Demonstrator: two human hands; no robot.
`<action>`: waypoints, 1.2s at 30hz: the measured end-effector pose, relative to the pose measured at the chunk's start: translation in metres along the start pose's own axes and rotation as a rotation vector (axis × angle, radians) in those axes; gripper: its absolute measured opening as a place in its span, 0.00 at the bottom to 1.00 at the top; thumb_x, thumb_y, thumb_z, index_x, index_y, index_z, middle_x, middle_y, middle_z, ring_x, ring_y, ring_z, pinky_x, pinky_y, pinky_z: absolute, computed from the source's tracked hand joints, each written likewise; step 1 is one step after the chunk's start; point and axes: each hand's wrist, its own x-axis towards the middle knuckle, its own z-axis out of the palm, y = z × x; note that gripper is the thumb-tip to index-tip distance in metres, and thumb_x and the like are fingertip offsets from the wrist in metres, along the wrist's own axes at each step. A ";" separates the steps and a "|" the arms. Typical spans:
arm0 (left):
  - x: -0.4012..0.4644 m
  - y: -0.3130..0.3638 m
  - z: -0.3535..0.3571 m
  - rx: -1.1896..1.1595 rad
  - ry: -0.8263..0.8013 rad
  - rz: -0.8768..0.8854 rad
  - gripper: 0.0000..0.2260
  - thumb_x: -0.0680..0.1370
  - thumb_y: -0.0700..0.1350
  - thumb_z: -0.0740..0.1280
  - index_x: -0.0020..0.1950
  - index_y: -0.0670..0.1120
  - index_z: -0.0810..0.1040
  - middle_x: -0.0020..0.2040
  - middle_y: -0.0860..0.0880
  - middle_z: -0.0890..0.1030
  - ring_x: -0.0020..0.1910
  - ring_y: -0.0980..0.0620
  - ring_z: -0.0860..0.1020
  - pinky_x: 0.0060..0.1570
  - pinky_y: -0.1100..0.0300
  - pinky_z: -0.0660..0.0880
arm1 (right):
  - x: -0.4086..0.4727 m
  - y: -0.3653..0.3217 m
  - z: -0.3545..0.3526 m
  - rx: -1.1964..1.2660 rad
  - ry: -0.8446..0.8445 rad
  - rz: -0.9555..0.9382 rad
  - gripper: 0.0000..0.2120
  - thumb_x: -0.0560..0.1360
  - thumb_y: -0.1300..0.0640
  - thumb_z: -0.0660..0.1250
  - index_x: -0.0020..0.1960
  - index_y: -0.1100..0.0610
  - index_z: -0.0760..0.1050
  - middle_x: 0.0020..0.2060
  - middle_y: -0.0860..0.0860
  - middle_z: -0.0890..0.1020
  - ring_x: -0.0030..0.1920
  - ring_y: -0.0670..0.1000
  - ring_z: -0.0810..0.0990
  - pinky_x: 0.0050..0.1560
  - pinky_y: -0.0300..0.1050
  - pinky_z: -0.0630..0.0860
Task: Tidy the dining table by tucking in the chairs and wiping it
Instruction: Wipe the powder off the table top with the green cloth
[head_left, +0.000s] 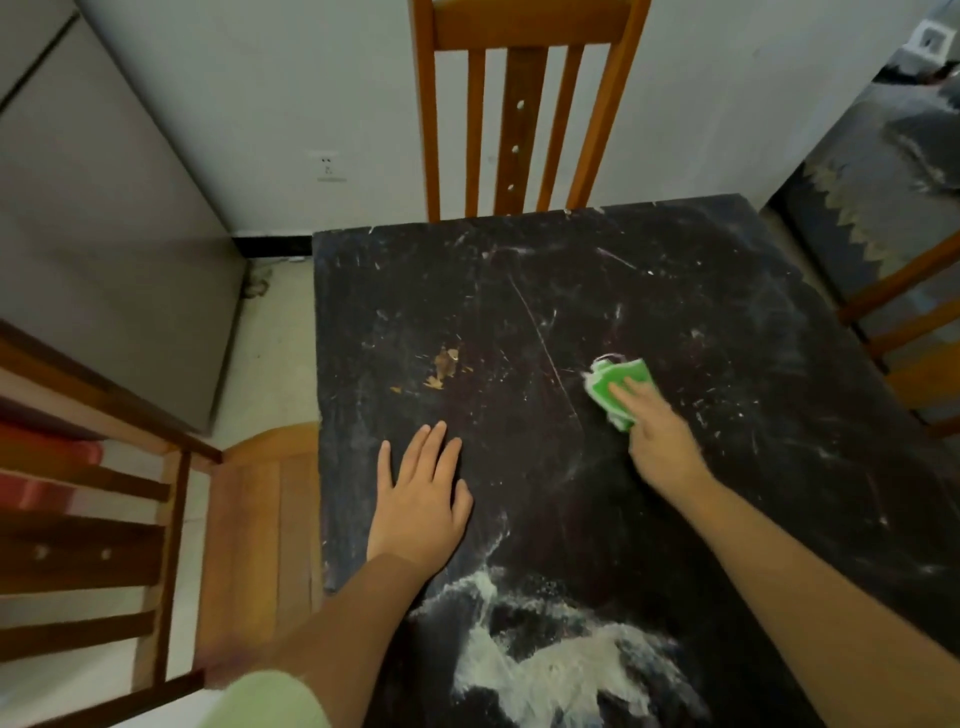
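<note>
A dark, scratched dining table fills the middle of the head view. My right hand presses a folded green and white cloth onto the table right of centre, fingers laid over it. My left hand lies flat on the table near its left edge, fingers straight. A few brown crumbs sit on the table beyond my left hand. White smears cover the near part. One wooden chair stands tucked at the far side, another at the left with its seat partly out.
A third wooden chair shows at the right edge. A grey cabinet stands at the left against the white wall. A dark patterned rug lies at the far right.
</note>
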 end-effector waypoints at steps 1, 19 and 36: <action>0.000 0.000 0.000 0.004 0.004 0.006 0.24 0.78 0.54 0.49 0.69 0.47 0.72 0.72 0.48 0.69 0.72 0.48 0.65 0.71 0.42 0.51 | -0.021 -0.005 0.019 -0.050 -0.043 -0.128 0.23 0.76 0.72 0.53 0.68 0.58 0.70 0.70 0.52 0.67 0.73 0.55 0.62 0.74 0.43 0.49; 0.002 -0.001 0.004 0.008 -0.001 0.004 0.23 0.79 0.54 0.50 0.69 0.48 0.72 0.71 0.48 0.70 0.72 0.49 0.65 0.69 0.41 0.54 | 0.112 -0.051 0.019 0.116 0.096 0.133 0.27 0.73 0.73 0.54 0.68 0.54 0.71 0.69 0.54 0.69 0.69 0.54 0.67 0.73 0.52 0.56; -0.045 -0.034 -0.026 -0.570 0.254 -0.222 0.22 0.77 0.45 0.53 0.71 0.45 0.68 0.72 0.47 0.68 0.72 0.51 0.64 0.74 0.53 0.44 | -0.156 -0.064 0.038 0.219 -0.837 -0.296 0.25 0.70 0.69 0.54 0.59 0.54 0.80 0.60 0.45 0.77 0.64 0.32 0.68 0.72 0.36 0.57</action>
